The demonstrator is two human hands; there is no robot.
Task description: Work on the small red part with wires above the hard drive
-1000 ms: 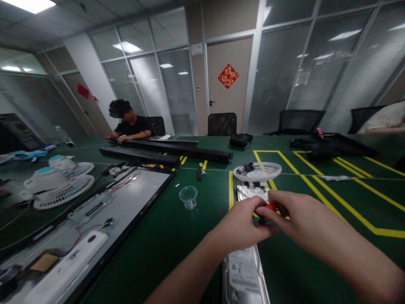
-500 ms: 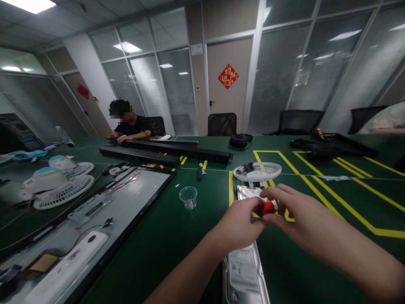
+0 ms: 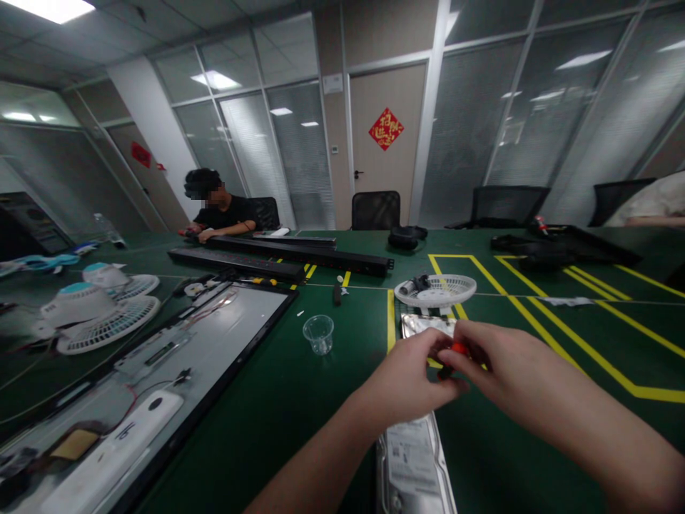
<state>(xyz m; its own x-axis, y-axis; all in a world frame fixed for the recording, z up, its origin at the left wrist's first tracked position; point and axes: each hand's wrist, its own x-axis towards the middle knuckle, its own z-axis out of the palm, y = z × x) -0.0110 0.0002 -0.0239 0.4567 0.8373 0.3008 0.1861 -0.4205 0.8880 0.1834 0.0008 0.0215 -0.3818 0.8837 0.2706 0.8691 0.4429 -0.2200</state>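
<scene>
My right hand (image 3: 492, 357) closes its fingers around the red end of a small red-and-black object (image 3: 459, 348), whose exact kind is partly hidden by the fingers. Against its darker part, my left hand (image 3: 412, 375) curls its thumb and fingers. Both hands hover over a silver hard drive (image 3: 414, 464) with a white label, lying on the green table close to me. Just beyond the hands lies another silver metal unit (image 3: 422, 325), half covered. A clear plastic cup (image 3: 319, 335) stands to the left of my left hand.
A white fan grille (image 3: 454, 291) holding dark parts lies behind the hands. On the left are a large flat panel (image 3: 214, 343), a white power bank-like bar (image 3: 118, 450) and white fans (image 3: 80, 307). Long black bars (image 3: 300, 255) cross the far side, where a person (image 3: 225, 210) sits working.
The fingers of both hands have shifted around the small object, and its red end now sits higher and slightly to the right, with a dark part showing below.
</scene>
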